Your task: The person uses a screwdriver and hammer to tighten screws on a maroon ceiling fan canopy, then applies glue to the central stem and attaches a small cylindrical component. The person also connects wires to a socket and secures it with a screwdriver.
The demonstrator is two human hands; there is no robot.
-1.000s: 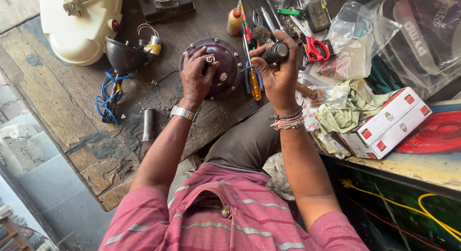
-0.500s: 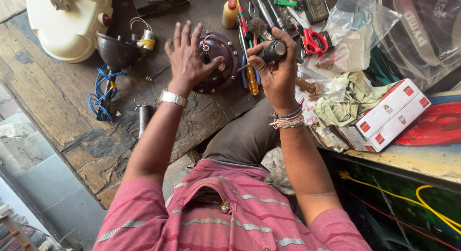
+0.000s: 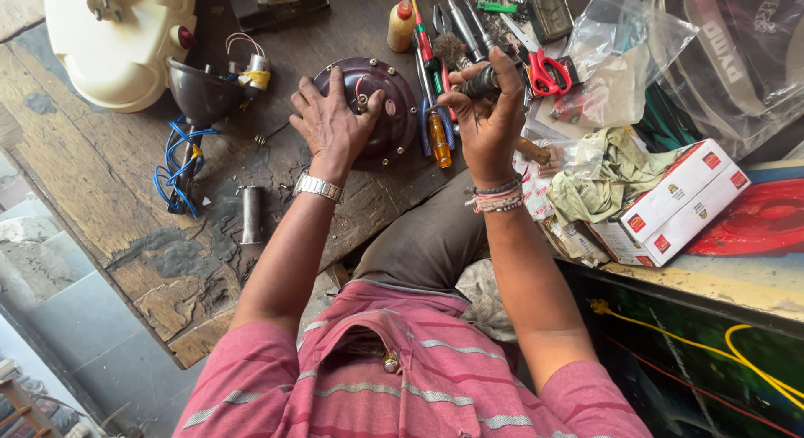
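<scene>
The right hand [image 3: 488,124] is closed around a short dark cylindrical part [image 3: 479,82], held up just above the centre of the frame; the fingers wrap it, so its exact shape cannot be told. It is lifted off the bench, probably to keep it free while the other hand works.

The left hand [image 3: 332,124] is open, with spread fingers lying flat on a round dark maroon motor housing [image 3: 387,111] in the upper middle. The palm presses it down, seemingly to keep it steady on the worn wooden workbench [image 3: 100,195]. It grips nothing.

Just right of the housing lie screwdrivers [image 3: 435,128] with coloured handles, within easy reach, and further right red-handled scissors [image 3: 548,72]. In the upper left stands a cream plastic casing [image 3: 117,44], and below it a dark cone-shaped piece with blue wires [image 3: 180,166]. A small metal tube [image 3: 250,213] lies apart at left centre. At the right are a crumpled cloth [image 3: 603,178] and a white and red carton [image 3: 678,199].
</scene>
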